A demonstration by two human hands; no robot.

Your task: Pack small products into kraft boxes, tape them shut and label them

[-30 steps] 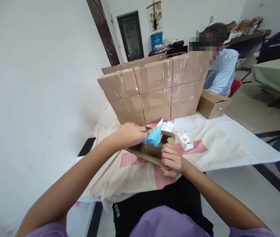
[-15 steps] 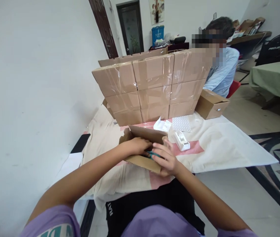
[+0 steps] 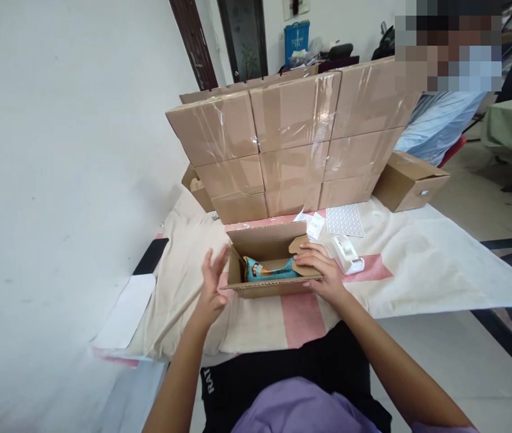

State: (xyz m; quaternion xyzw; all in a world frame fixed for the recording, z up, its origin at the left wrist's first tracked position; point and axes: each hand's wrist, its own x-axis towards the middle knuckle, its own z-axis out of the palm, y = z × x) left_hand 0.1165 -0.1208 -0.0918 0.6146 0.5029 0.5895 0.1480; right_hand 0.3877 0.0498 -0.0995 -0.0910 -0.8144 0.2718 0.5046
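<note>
A small open cardboard box point(image 3: 265, 287) sits on the cloth-covered table point(image 3: 418, 264) in front of me. Inside it lies a blue packet point(image 3: 267, 270). My left hand point(image 3: 213, 288) is just left of the box, fingers spread and holding nothing. My right hand point(image 3: 321, 269) rests on the box's right side flap, fingers pressed flat on the cardboard.
A wall of several taped cardboard boxes point(image 3: 292, 144) stands behind the open box. A white tape dispenser point(image 3: 347, 255), a sticker sheet point(image 3: 344, 220) and small paper slips point(image 3: 312, 224) lie to the right. Another box point(image 3: 411, 180) lies at the far right. A person in a blue shirt point(image 3: 440, 117) sits behind.
My left hand has come out of the box and opened beside it, leaving the blue packet inside. My right hand shifted to the right flap. The view tilted closer.
</note>
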